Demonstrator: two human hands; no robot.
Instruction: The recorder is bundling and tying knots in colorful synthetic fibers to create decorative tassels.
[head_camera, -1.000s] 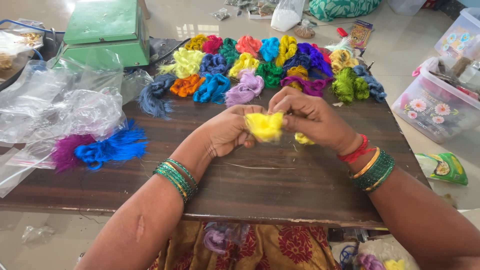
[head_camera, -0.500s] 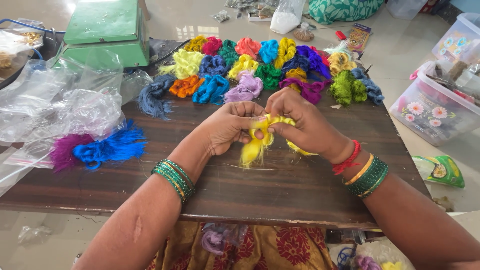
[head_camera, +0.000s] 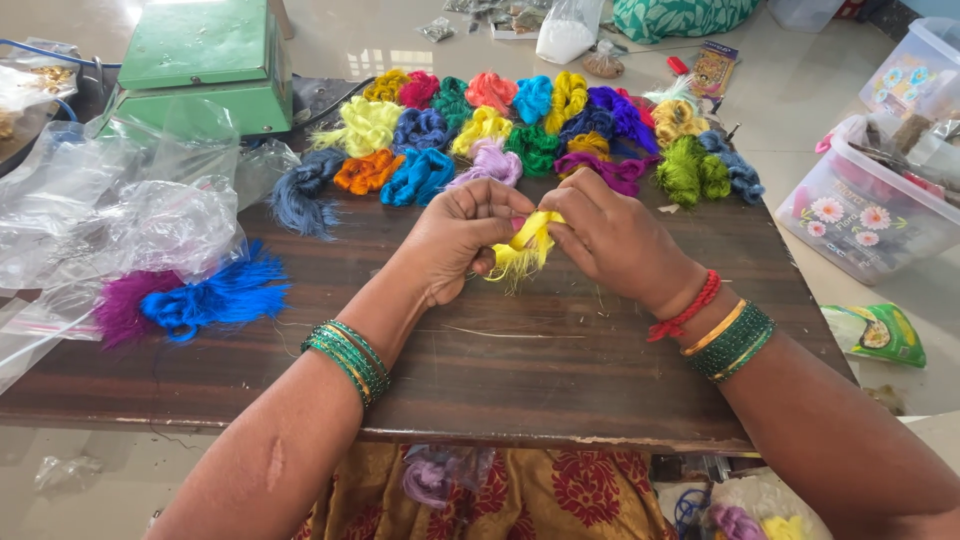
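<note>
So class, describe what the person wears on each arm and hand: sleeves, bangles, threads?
Both forearms are bare, with no sleeves or gloves. The left wrist carries a stack of thin green bangles. The right wrist carries a red thread band, then a gold bangle beside green bangles.

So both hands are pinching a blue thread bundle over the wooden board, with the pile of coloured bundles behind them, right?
Not quite: the thread bundle is yellow, not blue, as the head view shows. The left hand and right hand do pinch it together over the wooden board, with the coloured bundles behind them.
</note>
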